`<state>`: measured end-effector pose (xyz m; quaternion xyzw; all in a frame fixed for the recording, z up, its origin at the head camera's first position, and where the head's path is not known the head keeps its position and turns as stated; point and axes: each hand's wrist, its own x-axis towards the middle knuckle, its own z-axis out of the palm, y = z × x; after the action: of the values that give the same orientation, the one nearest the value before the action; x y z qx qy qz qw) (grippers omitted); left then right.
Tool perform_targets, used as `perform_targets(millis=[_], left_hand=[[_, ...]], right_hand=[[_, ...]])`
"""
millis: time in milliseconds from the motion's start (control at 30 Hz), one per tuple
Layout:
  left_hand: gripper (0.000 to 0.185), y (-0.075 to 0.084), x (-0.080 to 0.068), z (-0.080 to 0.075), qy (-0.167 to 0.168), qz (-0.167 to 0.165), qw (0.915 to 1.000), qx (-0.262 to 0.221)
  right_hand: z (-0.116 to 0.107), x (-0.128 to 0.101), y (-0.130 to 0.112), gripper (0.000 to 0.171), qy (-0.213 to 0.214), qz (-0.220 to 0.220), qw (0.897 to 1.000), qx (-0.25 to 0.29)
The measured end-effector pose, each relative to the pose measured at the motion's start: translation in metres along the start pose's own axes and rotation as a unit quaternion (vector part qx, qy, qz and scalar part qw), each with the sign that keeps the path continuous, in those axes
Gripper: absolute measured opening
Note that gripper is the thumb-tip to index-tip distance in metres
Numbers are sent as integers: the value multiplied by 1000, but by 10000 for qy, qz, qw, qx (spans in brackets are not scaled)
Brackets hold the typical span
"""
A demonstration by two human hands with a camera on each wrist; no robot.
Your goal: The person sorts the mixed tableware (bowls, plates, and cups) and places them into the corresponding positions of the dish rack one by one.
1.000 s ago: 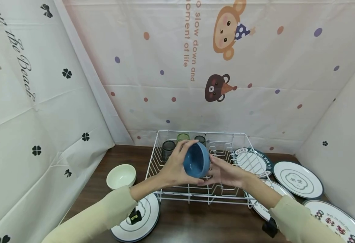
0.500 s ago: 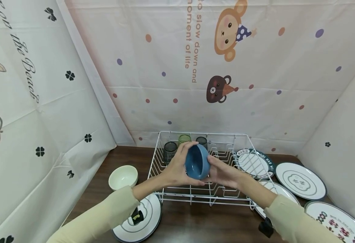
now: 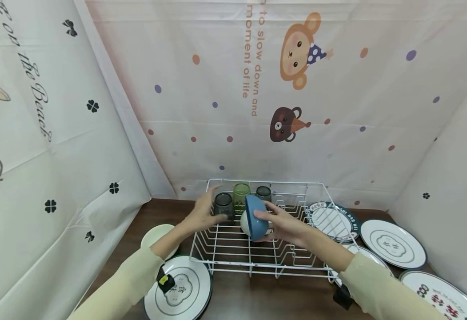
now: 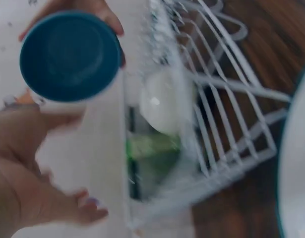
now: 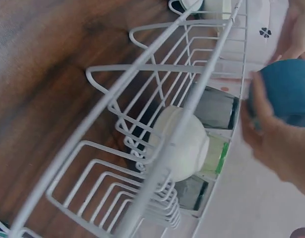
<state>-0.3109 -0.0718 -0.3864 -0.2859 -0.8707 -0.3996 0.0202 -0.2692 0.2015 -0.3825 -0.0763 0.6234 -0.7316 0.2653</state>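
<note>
A blue bowl (image 3: 257,218) is tilted on its side above the white wire dish rack (image 3: 253,266). My right hand (image 3: 287,224) grips it from the right, thumb and fingers on its outer wall. Apart from the bowl, my left hand (image 3: 202,214) hovers over the rack's left side with fingers spread, holding nothing. In the right wrist view a white bowl (image 5: 184,148) stands tilted in the rack, beside the glasses. The head view shows a dark glass (image 3: 223,205) close to my left fingers, a green glass (image 3: 241,195) and another dark glass (image 3: 263,193).
A pale green bowl (image 3: 153,234) sits left of the rack, with stacked plates (image 3: 193,289) in front of it. On the right lie a green-rimmed plate (image 3: 347,218), a white plate (image 3: 407,244) and a plate with red characters (image 3: 437,284). Printed cloth walls enclose the table.
My left hand has let go of the blue bowl and moved left with fingers spread. The right hand keeps hold of the bowl, which has turned so its outer wall faces me more.
</note>
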Motion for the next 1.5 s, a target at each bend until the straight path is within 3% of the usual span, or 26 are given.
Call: perform_targets(millis=[67,167,267,367,467,567,767,867,933,1067,1267,1500], left_hand=[[73,-19,-6,0,384,-680,9969,47],[59,-41,-9,6,767,-1272,9888,126],[51,-56,-5,14,903,-1423,9855,180],[50,-64,0,21,922,-1424,9853,208],[51,-67,3,30,1021,-1156,9867,519],[51,-70,0,39,1196,-922,9847,871],[53,-74,-13,47,1286,-857,9830,995],[53,-76,-15,47,1331,-855,9835,883],[53,-76,-14,46,1362,-927,9834,763],[52,-75,-9,44,1389,-1057,9830,562],[54,-74,-6,44,1320,-1198,9835,300],[54,-74,-7,42,1362,-1233,9823,354]], right_hand=[[6,9,1,95,344,189,9982,-457],[14,22,3,90,681,325,9881,-1341],[22,33,5,92,782,284,9692,-2316],[31,40,8,95,588,-42,9391,-3386],[37,46,14,97,291,-562,8989,-4335],[41,52,21,99,166,-932,8490,-5199],[53,62,38,101,-141,-1008,7325,-6731],[61,68,42,100,-401,-942,6894,-7171],[65,73,43,98,-569,-939,6674,-7366],[69,83,41,94,-782,-814,6421,-7583],[75,94,43,94,-879,-434,6241,-7752],[82,104,45,94,-1235,-180,5912,-7968]])
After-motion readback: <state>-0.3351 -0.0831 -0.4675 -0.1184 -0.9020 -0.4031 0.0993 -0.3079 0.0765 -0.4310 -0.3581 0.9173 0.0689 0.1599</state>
